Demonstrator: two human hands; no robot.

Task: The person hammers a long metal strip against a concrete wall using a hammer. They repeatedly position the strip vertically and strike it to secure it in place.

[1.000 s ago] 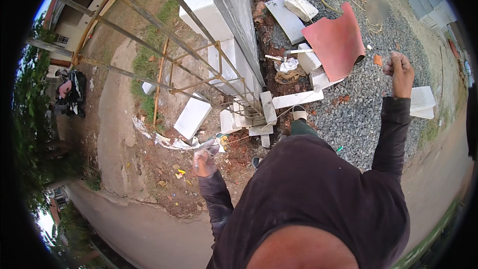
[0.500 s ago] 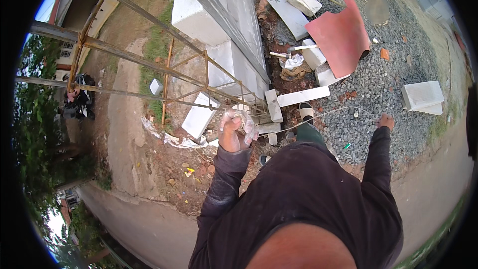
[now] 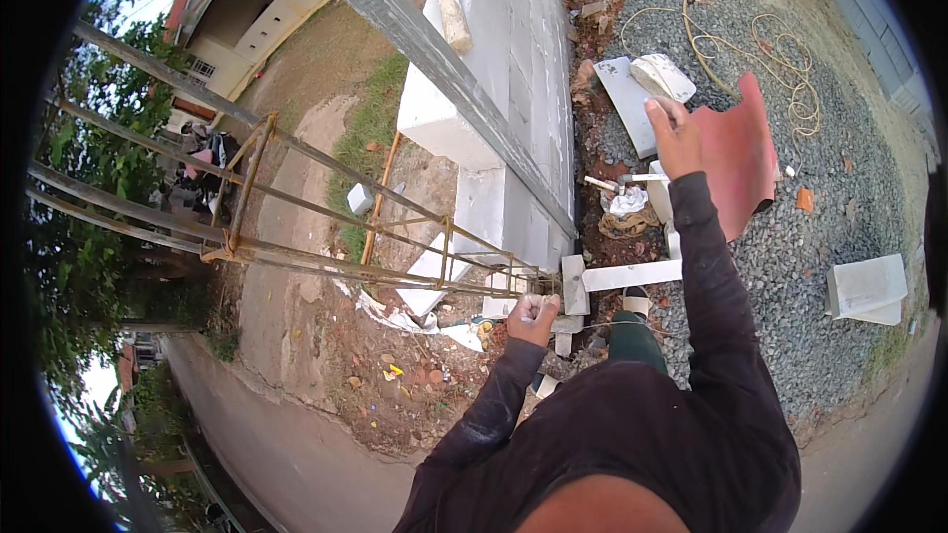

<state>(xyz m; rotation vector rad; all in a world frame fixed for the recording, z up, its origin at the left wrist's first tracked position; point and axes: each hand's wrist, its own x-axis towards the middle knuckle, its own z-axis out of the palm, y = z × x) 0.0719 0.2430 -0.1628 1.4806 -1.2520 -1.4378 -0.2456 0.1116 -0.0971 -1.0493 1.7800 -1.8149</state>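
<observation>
My left hand (image 3: pixel 534 319) is closed in a loose fist near the foot of the rebar cage. A thin pale string (image 3: pixel 617 326) runs from beside it to the right, low across my leg. My right hand (image 3: pixel 678 141) is raised farther out, in front of a white slab and the red sheet (image 3: pixel 736 163). Its fingers are bent in toward the thumb; whatever they hold, if anything, is too small to make out. The rusty rebar cage (image 3: pixel 341 271) stretches from the left to the base of the white block wall (image 3: pixel 533 69).
A grey metal post (image 3: pixel 415 49) slants across the wall. A hammer (image 3: pixel 453 20) lies on the wall's top. White blocks (image 3: pixel 864 288) and a coiled hose (image 3: pixel 790 69) lie on gravel (image 3: pixel 790 237). A white plank (image 3: pixel 632 276) rests before my feet.
My right hand has swung from the far right up and inward, away from the stretched string. The view has shifted; my left hand stays closed near the rebar.
</observation>
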